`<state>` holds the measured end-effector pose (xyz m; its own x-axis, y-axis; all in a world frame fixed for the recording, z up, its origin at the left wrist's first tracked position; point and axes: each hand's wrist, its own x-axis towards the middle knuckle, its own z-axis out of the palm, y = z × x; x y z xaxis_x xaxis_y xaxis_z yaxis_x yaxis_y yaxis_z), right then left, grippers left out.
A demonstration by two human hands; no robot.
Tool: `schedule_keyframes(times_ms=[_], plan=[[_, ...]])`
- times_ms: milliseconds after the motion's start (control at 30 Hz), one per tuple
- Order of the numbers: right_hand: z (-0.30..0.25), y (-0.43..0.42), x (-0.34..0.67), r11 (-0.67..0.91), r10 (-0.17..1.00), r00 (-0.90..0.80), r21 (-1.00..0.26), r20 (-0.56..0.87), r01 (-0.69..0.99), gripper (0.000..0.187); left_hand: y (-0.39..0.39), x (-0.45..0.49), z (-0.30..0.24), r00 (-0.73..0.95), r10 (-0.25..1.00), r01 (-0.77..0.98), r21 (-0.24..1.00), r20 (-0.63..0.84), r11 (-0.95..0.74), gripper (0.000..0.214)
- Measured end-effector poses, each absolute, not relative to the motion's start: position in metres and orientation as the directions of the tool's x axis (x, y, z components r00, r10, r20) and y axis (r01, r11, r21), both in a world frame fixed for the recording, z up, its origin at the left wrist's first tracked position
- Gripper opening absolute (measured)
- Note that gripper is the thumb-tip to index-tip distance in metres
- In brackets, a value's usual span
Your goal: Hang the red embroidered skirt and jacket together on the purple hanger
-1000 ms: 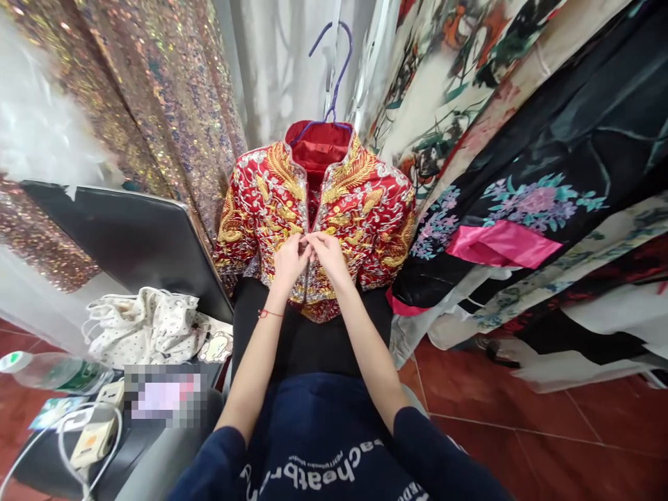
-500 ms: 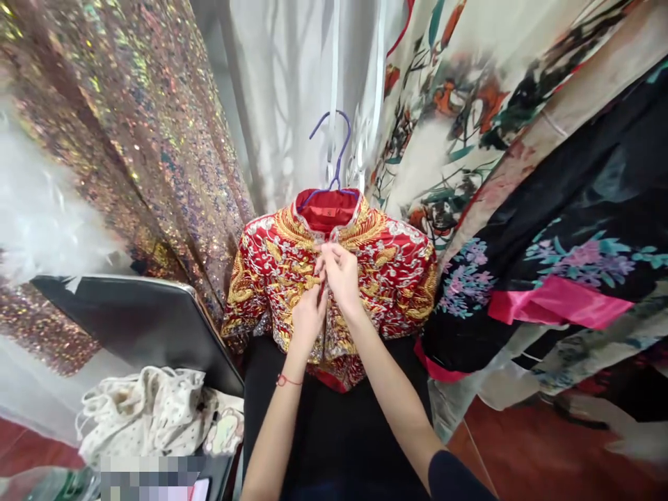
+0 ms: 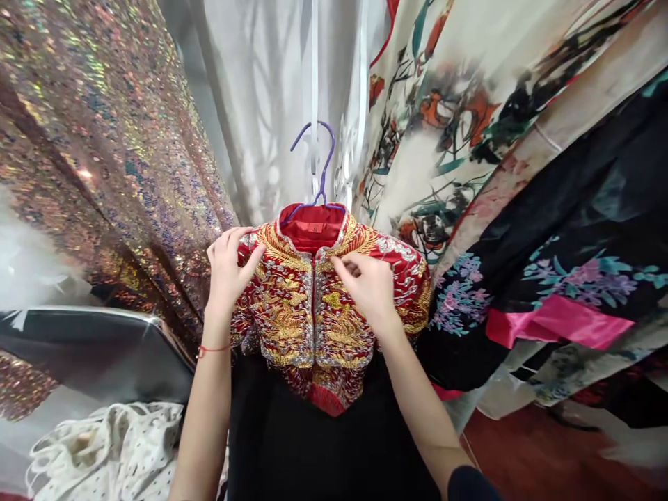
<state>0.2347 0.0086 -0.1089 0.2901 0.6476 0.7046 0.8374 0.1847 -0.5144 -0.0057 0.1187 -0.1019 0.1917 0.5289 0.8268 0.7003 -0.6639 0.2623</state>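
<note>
A short red jacket with gold and silver embroidery and a stand-up collar lies front up over black cloth. A purple hanger is inside its neck, the hook pointing away from me. The two front edges meet down the middle. My left hand, with a thin red string at the wrist, rests at the jacket's left shoulder, fingers and thumb apart. Over the right chest, just below the collar, is my right hand. Its fingers are loosely bent, with a gap to the thumb and nothing visible in them.
Sequined cloth hangs at left, above a dark chair back. A white dotted cloth bag lies at lower left. White curtain-like fabric hangs behind the hanger. Flower-printed garments and a black one with a pink band hang at right.
My hands have moved apart from the jacket's front centre: the left to the shoulder, the right toward the right chest. The front edges now show. The view has shifted slightly.
</note>
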Motion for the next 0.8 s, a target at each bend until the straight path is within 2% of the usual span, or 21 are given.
schedule_keyframes(times_ms=[67, 133, 200, 267, 333, 467, 533, 633, 733, 800], plan=[[-0.103, 0.001, 0.256, 0.205, 0.493, 0.253, -0.394, 0.832, 0.896, 0.035, 0.126, -0.011, -0.103, 0.192, 0.548, 0.689, 0.286, 0.814, -0.666, 0.037], [-0.103, -0.002, 0.28, 0.104, 0.349, 0.212, -0.263, 0.913, 0.959, 0.037, 0.136, -0.014, -0.107, 0.176, 0.555, 0.67, 0.315, 0.813, -0.673, 0.036], [-0.108, 0.0, 0.304, 0.047, 0.347, 0.14, -0.166, 0.928, 0.985, 0.044, 0.147, -0.014, -0.113, 0.169, 0.546, 0.646, 0.326, 0.82, -0.69, 0.034], [-0.114, 0.006, 0.321, 0.126, 0.409, 0.062, -0.124, 0.91, 0.984, 0.042, 0.157, -0.01, -0.118, 0.145, 0.516, 0.636, 0.32, 0.844, -0.702, 0.033], [-0.116, 0.012, 0.33, 0.215, 0.416, 0.001, -0.099, 0.909, 0.972, 0.037, 0.162, -0.006, -0.12, 0.099, 0.477, 0.641, 0.311, 0.873, -0.702, 0.034], [-0.098, 0.017, 0.33, 0.211, 0.298, -0.004, -0.062, 0.954, 0.976, 0.035, 0.156, -0.001, -0.101, -0.027, 0.395, 0.646, 0.317, 0.918, -0.694, 0.038], [-0.085, 0.017, 0.328, 0.199, 0.266, 0.045, -0.101, 0.963, 0.975, 0.037, 0.151, -0.002, -0.083, -0.061, 0.371, 0.642, 0.321, 0.926, -0.696, 0.039], [-0.078, 0.019, 0.328, 0.219, 0.343, 0.133, -0.217, 0.93, 0.951, 0.04, 0.152, -0.006, -0.066, 0.035, 0.45, 0.623, 0.333, 0.892, -0.708, 0.036], [-0.091, 0.024, 0.329, 0.19, 0.52, 0.188, -0.328, 0.833, 0.925, 0.047, 0.16, -0.01, -0.072, 0.229, 0.63, 0.591, 0.408, 0.742, -0.695, 0.036], [-0.1, 0.023, 0.329, 0.136, 0.59, 0.213, -0.356, 0.779, 0.925, 0.053, 0.161, -0.013, -0.085, 0.242, 0.702, 0.609, 0.459, 0.67, -0.647, 0.043]])
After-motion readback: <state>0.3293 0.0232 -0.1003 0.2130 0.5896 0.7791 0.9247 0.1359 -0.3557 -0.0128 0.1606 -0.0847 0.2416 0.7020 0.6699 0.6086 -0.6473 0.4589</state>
